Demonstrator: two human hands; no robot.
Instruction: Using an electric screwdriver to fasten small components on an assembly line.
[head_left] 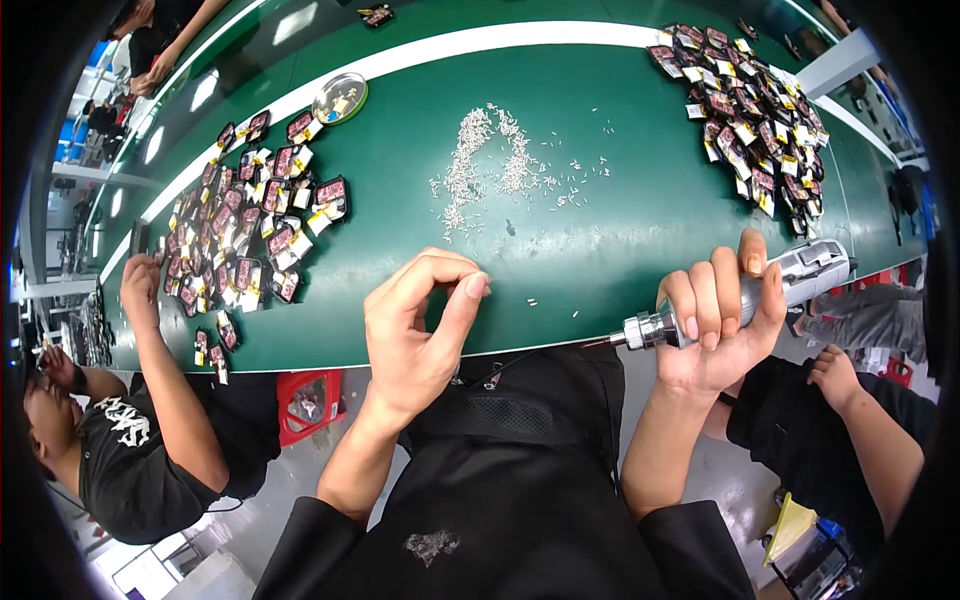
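Note:
My right hand (715,315) is wrapped round a silver-grey electric screwdriver (808,270), its thin bit pointing left over the near table edge. Further left, my left hand (415,325) is raised by the same edge with thumb and forefinger pressed together. Whatever may be between those fingertips is too small to make out. Beyond both hands, a loose heap of tiny silvery screws (465,165) spreads over the green table (390,200). A few stray screws (532,302) lie closer, between my hands.
Black units with tags are piled at the left (240,215) and the far right (750,110). A round dish (341,98) with small pieces stands behind the left pile. One co-worker's hand (140,285) reaches to the left pile; another person (835,430) sits at the right.

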